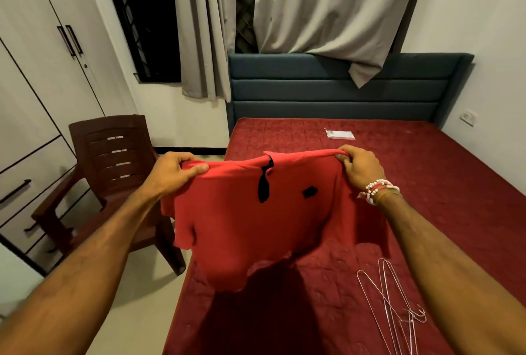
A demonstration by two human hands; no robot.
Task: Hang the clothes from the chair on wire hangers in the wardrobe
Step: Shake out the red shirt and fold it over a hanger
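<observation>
A red polo shirt (250, 224) with a black placket and a small black logo hangs spread out in the air above the bed's left edge. My left hand (173, 172) grips its left shoulder, and my right hand (361, 168) pinches its right shoulder. Several wire hangers (392, 300) lie on the bed's red cover, below my right forearm. The brown plastic chair (113, 172) stands to the left of the bed with nothing visible on its seat. The white wardrobe (42, 70) at the far left has its doors closed.
The bed (441, 184) with a dark red quilted cover and a blue-grey headboard (327, 90) fills the right side. A small clear packet (340, 134) lies near the headboard. Grey curtains hang over a dark window. Pale floor shows between chair and bed.
</observation>
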